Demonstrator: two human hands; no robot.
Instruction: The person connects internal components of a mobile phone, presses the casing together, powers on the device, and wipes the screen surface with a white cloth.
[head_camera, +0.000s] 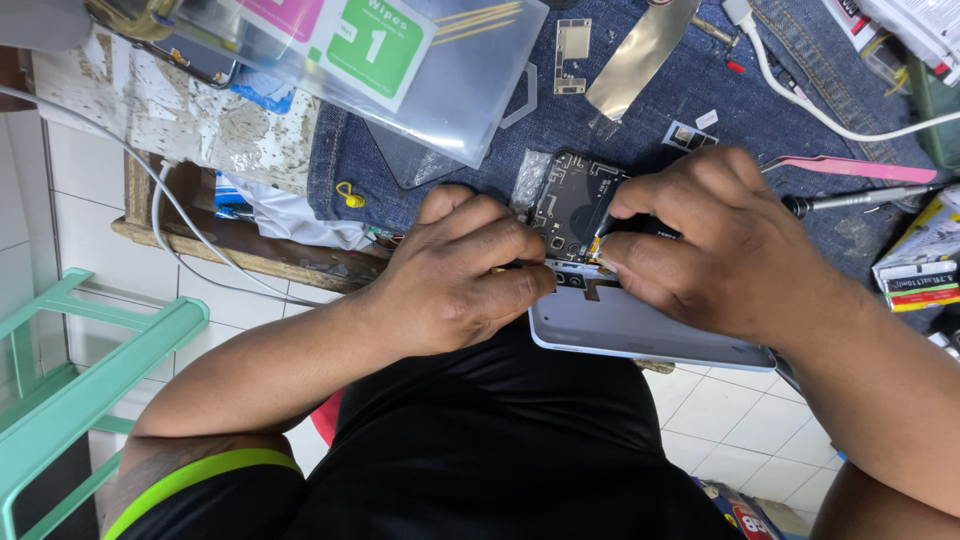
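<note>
Head view: opened phone (600, 255), back off, at near edge of denim-covered tabletop (700, 90). Left hand (455, 275) clamps its left side; right hand (715, 245) pinches small part at circuit board. Step: internal connector work, likely. Next move calls for fine, steady fingertip control.

Upper left of frame: clear plastic packet (440, 80) lying tilted, bearing a green square label (378, 42) and a pink label (283, 12) cut by the top edge. Right edge, mid-height: small flat box with red, yellow and black stripes (920, 270). Bottom right: colourful printed package (738, 512), partly hidden.
</note>
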